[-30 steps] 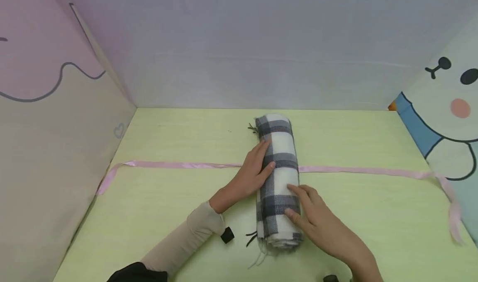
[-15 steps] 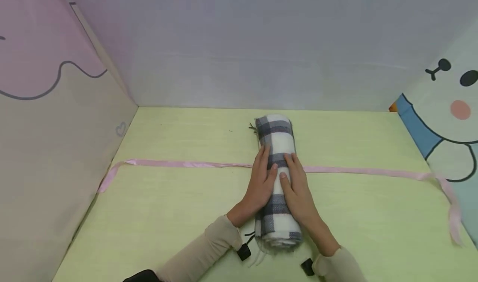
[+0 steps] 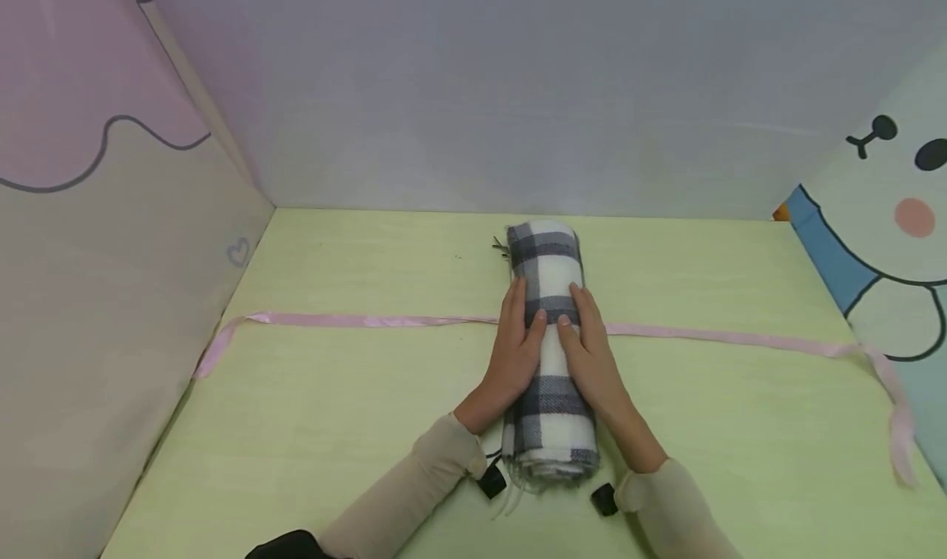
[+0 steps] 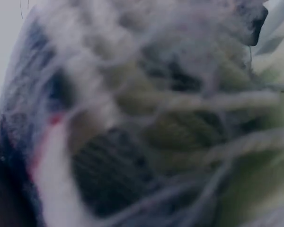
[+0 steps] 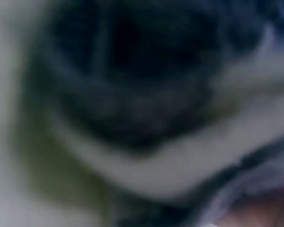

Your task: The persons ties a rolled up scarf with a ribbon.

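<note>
"what's around, nearest first?"
"black blocks [image 3: 491, 482] at seven and five o'clock of the scarf [image 3: 553, 358]; left hand [image 3: 512, 352] at nine, right hand [image 3: 594, 363] at three, both touching it straight-fingered, hiding where the pink ribbon [image 3: 370, 321] meets it."
"and the scarf?"
"rolled, grey-and-white checked, fringed, pointing to twelve on the table [image 3: 333, 411]."

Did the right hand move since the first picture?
Yes, the right hand moved forward, away from the person; it now reaches past the pink ribbon.
</note>
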The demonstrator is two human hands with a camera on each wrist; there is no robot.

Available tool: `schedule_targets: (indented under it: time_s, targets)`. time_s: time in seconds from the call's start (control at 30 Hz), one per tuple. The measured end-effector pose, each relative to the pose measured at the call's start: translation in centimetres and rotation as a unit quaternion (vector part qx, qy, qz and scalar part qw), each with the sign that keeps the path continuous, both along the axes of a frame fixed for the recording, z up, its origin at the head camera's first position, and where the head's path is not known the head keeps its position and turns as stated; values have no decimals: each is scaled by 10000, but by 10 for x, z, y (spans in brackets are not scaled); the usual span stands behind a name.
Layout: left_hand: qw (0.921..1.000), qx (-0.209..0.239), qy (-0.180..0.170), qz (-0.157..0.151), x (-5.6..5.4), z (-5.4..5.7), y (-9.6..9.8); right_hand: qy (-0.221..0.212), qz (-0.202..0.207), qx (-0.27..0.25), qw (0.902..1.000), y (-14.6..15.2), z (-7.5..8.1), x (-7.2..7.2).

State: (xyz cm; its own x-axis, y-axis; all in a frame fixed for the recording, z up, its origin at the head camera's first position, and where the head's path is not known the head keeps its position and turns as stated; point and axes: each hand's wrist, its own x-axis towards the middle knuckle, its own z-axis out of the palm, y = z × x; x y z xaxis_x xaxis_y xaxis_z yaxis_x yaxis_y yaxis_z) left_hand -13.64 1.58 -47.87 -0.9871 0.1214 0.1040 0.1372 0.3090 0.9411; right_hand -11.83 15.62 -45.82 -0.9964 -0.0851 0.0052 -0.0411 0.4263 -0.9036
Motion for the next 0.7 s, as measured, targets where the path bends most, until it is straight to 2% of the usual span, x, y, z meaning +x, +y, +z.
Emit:
schedule_targets:
  time_s: [0.13,0.27,0.47,0.6,0.7]
  targets:
    - [9999,40,-143,20,-3,-4,4,-238,-143,-383,9989,-2,-3,-9]
    - [9998,53,-192,27,-3,-7,4,-381,-240,-512,9977,-4,-5,-7]
    - [9998,-96,-16,155,-8,-2,-6,-685,-334,-551,9956,5,0,-7]
    - [9974,-441,340,447,-19,7,-27,-628,-294,-503,9963,16,3,-11]
    - [9918,-1034,530,528,-27,11,-45,-426,-187,-185,9987,27,3,-16]
